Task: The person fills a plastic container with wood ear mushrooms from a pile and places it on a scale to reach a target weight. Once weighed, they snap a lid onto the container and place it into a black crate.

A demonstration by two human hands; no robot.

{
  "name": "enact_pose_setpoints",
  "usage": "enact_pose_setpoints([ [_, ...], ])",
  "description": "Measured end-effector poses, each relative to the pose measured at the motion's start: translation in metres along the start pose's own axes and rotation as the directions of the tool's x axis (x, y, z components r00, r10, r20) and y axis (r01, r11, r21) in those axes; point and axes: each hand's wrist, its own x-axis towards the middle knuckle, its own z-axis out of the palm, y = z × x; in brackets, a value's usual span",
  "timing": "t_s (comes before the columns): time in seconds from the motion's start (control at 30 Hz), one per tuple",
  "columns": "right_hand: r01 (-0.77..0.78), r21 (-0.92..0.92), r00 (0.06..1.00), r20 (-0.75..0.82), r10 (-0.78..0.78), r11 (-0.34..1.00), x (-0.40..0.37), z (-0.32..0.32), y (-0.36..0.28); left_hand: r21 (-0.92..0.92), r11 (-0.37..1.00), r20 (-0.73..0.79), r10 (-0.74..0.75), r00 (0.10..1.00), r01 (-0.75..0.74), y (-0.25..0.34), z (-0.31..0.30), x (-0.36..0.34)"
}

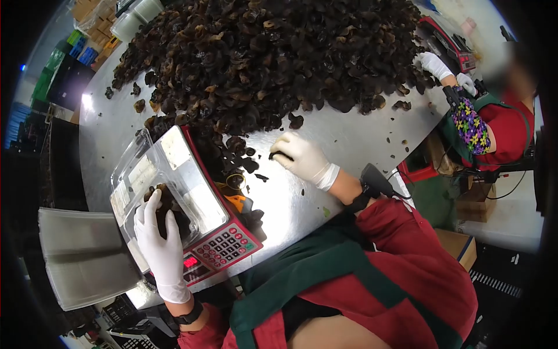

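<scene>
On the red and white scale (224,247) lies a clear plastic tray (189,200) with some dark fungus pieces (181,224) in it. My left hand (156,238), in a white glove, is over the tray with its fingers apart, touching the pieces. My right hand (302,158), also gloved, is just above the metal table (302,212), its fingers closed on a small dark fungus piece (282,155). Between the scale and my right hand lie loose dark bits and an orange-handled tool (239,202).
A large heap of dark fungus (273,58) covers the table's far side. Stacked clear trays (87,259) stand left of the scale. At the right, a co-worker's gloved hand (435,65) touches the heap near another red scale (450,43).
</scene>
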Motion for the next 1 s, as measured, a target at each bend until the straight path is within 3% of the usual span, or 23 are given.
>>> enact_pose_setpoints([
  [0.07, -0.105, 0.086, 0.993, -0.035, 0.109, 0.991, 0.003, -0.006, 0.006, 0.055, 0.998, -0.030, 0.002, 1.000, -0.001, -0.001, 0.000, -0.004],
  [0.13, -0.079, 0.074, 0.995, -0.048, 0.083, 0.994, 0.011, -0.010, 0.000, 0.022, 0.999, -0.003, -0.032, 0.999, 0.032, -0.005, 0.000, -0.008],
  [0.2, -0.034, 0.099, 0.998, 0.047, 0.029, 0.994, 0.022, -0.009, -0.017, 0.009, 0.999, 0.005, -0.032, 0.999, 0.032, -0.004, -0.002, -0.009],
  [0.27, 0.030, -0.007, 0.995, 0.095, -0.030, 1.000, 0.028, 0.000, -0.040, -0.011, 0.999, 0.002, -0.036, 0.999, 0.036, -0.003, -0.002, -0.010],
  [0.33, 0.203, -0.062, 0.975, 0.108, -0.196, 0.977, 0.033, 0.024, -0.032, -0.031, 0.999, 0.000, -0.037, 0.999, 0.037, 0.001, -0.003, -0.010],
  [0.4, 0.166, 0.017, 0.978, 0.126, -0.167, 0.986, 0.036, 0.029, -0.024, -0.042, 0.999, -0.005, -0.027, 1.000, 0.026, 0.003, -0.008, -0.012],
  [0.5, 0.003, 0.146, 1.000, 0.007, -0.004, 0.989, 0.042, 0.008, -0.017, 0.024, 0.999, -0.052, -0.034, 0.998, 0.035, 0.002, -0.022, -0.019],
  [0.6, -0.056, -0.055, 0.996, -0.071, 0.052, 0.997, 0.060, -0.021, -0.006, -0.027, 0.999, -0.151, -0.047, 0.987, 0.043, -0.008, -0.025, -0.028],
  [0.63, -0.102, -0.126, 0.994, 0.035, 0.107, 0.987, 0.067, -0.028, -0.005, -0.028, 0.999, -0.151, -0.048, 0.987, 0.044, -0.010, -0.026, -0.030],
  [0.67, -0.102, -0.128, 0.994, 0.035, 0.107, 0.987, 0.072, -0.026, -0.001, -0.027, 0.998, -0.152, -0.055, 0.987, 0.052, -0.012, -0.025, -0.031],
  [0.73, -0.042, -0.262, 0.977, 0.190, 0.095, 0.964, 0.081, -0.011, 0.008, -0.027, 0.998, -0.154, -0.061, 0.986, 0.057, -0.013, -0.023, -0.032],
  [0.8, -0.069, -0.248, 0.981, 0.160, 0.112, 0.966, 0.089, -0.004, 0.012, -0.021, 0.999, -0.139, -0.047, 0.989, 0.044, -0.012, -0.022, -0.035],
  [0.87, -0.291, 0.035, 0.941, 0.190, 0.279, 0.956, 0.094, -0.004, 0.014, -0.015, 0.998, -0.147, -0.069, 0.987, 0.067, -0.012, -0.024, -0.038],
  [0.93, -0.259, 0.276, 0.964, 0.130, 0.232, 0.926, 0.091, -0.006, 0.014, -0.052, 0.995, -0.135, -0.095, 0.986, 0.088, -0.013, -0.028, -0.042],
  [1.0, -0.517, 0.516, 0.854, 0.364, 0.373, 0.683, 0.083, -0.027, 0.003, -0.051, 0.995, -0.152, -0.098, 0.983, 0.091, -0.013, -0.031, -0.044],
])
